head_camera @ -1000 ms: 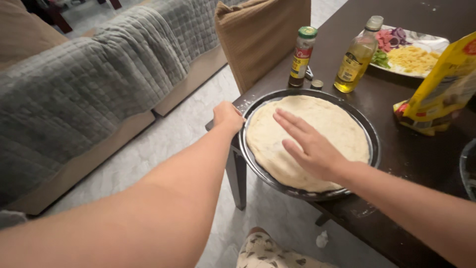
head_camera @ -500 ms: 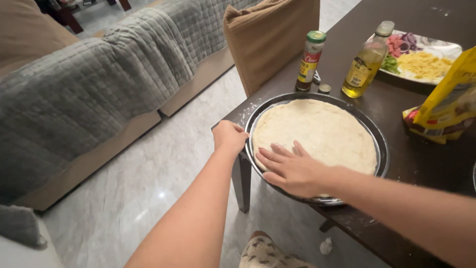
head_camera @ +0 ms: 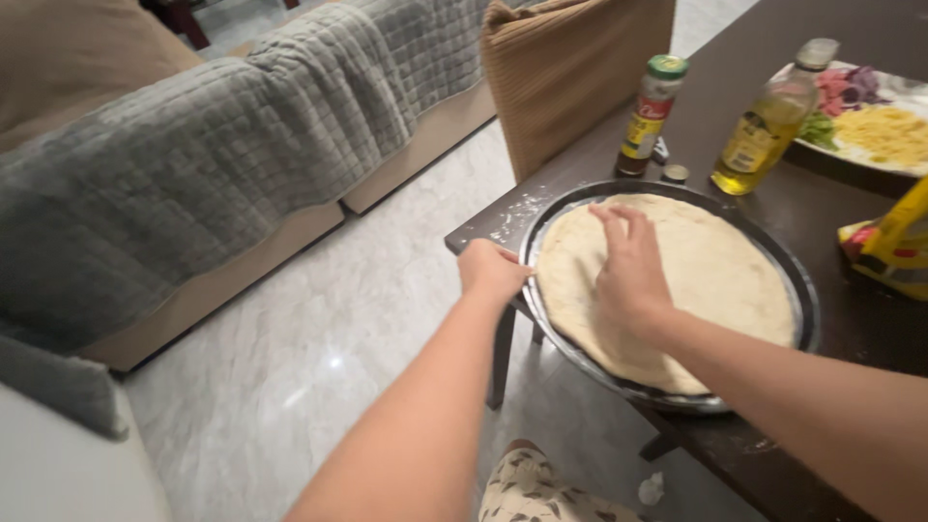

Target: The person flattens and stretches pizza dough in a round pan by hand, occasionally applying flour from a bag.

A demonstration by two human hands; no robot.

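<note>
A round dark metal pan (head_camera: pixel 804 290) sits at the corner of a dark wooden table (head_camera: pixel 851 358), overhanging its edge a little. A flat pale disc of dough (head_camera: pixel 720 275) fills the pan. My left hand (head_camera: pixel 493 271) grips the pan's left rim. My right hand (head_camera: pixel 628 266) lies palm down on the left part of the dough, fingers together and pointing away from me.
Behind the pan stand a sauce bottle with a green cap (head_camera: pixel 650 114), a small loose cap (head_camera: pixel 675 174) and a bottle of yellow oil (head_camera: pixel 768 121). A plate of chopped toppings (head_camera: pixel 884 130) and a yellow bag (head_camera: pixel 894 246) lie at the right. A brown chair (head_camera: pixel 570 68) and a grey-covered sofa (head_camera: pixel 193 164) stand left.
My right hand has slid from the dough's near edge up to its left part, fingers now pointing away. The left hand has kept hold of the rim. The camera has shifted left.
</note>
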